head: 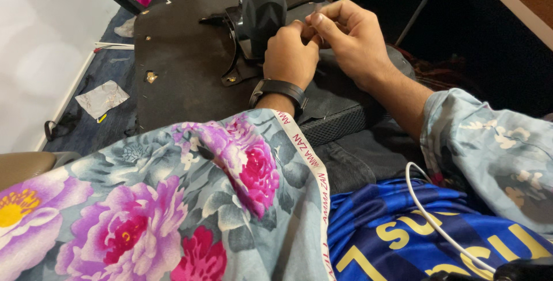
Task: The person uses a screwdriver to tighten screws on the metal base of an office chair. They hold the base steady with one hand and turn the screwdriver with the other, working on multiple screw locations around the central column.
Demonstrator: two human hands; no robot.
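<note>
Left hand: I see my left hand (290,53) curled nearly closed beside the dark grey knob (264,9), fingertips pinched against those of the other hand; what sits between them is too small to tell.
Right hand: my right hand (350,38) is bent in from the right, thumb and forefinger pressed together on something thin (a needle or thread perhaps, I cannot tell which).
Wrist: a black watch (280,90) bands the left wrist.
Work surface: both hands hover over the black machine bed (184,62), just behind the knob's base.
Cloth: flowered fabric (161,200), grey with pink and purple blooms, lies heaped across my lap, well short of the hands.
Containers: none in view; scraps lie on the blue floor (103,98).
Cable: a white cable (429,212) crosses my blue shirt.
</note>
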